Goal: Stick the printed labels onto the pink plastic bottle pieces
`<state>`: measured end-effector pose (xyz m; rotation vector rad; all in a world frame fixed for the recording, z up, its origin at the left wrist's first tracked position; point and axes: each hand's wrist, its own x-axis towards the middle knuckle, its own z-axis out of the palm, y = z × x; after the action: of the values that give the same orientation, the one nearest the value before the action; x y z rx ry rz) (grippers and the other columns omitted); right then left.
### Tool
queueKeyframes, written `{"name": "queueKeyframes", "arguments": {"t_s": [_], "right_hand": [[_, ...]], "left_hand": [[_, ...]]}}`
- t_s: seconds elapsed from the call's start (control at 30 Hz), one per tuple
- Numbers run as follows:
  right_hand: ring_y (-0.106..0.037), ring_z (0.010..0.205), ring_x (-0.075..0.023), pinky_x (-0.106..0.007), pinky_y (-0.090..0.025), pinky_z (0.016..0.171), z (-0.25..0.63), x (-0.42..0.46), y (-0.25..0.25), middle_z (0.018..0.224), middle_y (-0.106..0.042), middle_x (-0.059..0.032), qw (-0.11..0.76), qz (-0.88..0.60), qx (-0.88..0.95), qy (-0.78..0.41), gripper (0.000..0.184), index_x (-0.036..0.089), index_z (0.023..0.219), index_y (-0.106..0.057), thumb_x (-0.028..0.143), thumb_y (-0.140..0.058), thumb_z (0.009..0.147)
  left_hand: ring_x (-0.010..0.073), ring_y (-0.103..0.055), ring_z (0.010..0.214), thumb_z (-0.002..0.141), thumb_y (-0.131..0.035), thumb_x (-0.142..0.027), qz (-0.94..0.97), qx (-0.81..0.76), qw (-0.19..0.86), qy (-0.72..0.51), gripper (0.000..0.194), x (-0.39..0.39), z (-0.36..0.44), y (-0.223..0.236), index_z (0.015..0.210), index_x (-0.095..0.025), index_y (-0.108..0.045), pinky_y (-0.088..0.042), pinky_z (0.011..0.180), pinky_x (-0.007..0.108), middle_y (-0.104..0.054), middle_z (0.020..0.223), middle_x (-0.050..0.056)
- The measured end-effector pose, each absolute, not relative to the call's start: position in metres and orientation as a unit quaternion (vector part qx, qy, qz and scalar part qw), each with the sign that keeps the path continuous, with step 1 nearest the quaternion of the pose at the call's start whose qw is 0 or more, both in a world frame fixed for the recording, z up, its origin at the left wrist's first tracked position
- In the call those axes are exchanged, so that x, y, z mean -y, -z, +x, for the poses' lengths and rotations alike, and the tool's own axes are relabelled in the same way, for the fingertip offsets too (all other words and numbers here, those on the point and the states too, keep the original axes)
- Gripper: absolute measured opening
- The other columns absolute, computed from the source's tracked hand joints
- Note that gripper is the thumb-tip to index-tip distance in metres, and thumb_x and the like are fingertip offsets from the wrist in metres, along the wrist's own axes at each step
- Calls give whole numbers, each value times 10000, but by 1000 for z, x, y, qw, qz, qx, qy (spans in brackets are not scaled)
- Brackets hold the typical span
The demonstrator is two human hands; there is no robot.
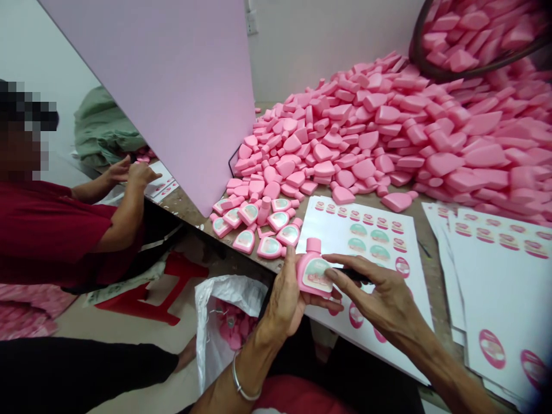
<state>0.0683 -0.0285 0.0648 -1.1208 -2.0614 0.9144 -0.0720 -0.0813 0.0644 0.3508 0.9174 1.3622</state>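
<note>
In left grip [288, 294], best keep the clasped bottle [311, 268] steady near worktop [436, 287] edge, pressing its label [317, 279] smooth from the centre with the dark tool [352, 275] pinched in right grip [382, 290].

One head camera faces forward and down — near the table [436, 282].
</note>
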Motion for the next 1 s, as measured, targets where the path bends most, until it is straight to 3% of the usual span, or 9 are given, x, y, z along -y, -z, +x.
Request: {"name": "queueKeyframes", "arguments": {"t_s": [0.53,0.8,0.87,1.0], "right_hand": [[-602,652,-157,-278,-462,583,69,27,-63,785,-694,-33,310,-424,776,-348,304,231,1027,-688,436,-596,823],[-622,728,-186,-337,-479,705,67,26,-67,797,-704,-39,333,-411,793,-301,257,243,1001,-685,413,-588,834],[-616,716,-180,-345,-474,721,67,25,-68,792,-705,-33,337,-403,800,-290,243,245,995,-685,401,-583,840],[-609,720,-176,-350,-451,738,67,23,-69,783,-700,-18,344,-379,819,-259,213,252,988,-674,380,-566,856]], "left_hand": [[196,-672,678,873,-393,-596,160,-422,664,-596,577,79,-70,-71,1084,-107,-616,-581,620,330,-694,783,73],[200,-665,716,881,-357,-603,167,-400,669,-604,596,77,-71,-70,1094,-104,-603,-584,627,344,-675,794,83],[198,-659,747,870,-456,-543,199,-391,670,-599,504,79,-73,-71,1087,-111,-599,-584,643,341,-664,832,81],[189,-642,811,778,-679,-268,273,-392,663,-576,320,83,-78,-70,1056,-141,-583,-578,677,323,-618,886,46]]}}
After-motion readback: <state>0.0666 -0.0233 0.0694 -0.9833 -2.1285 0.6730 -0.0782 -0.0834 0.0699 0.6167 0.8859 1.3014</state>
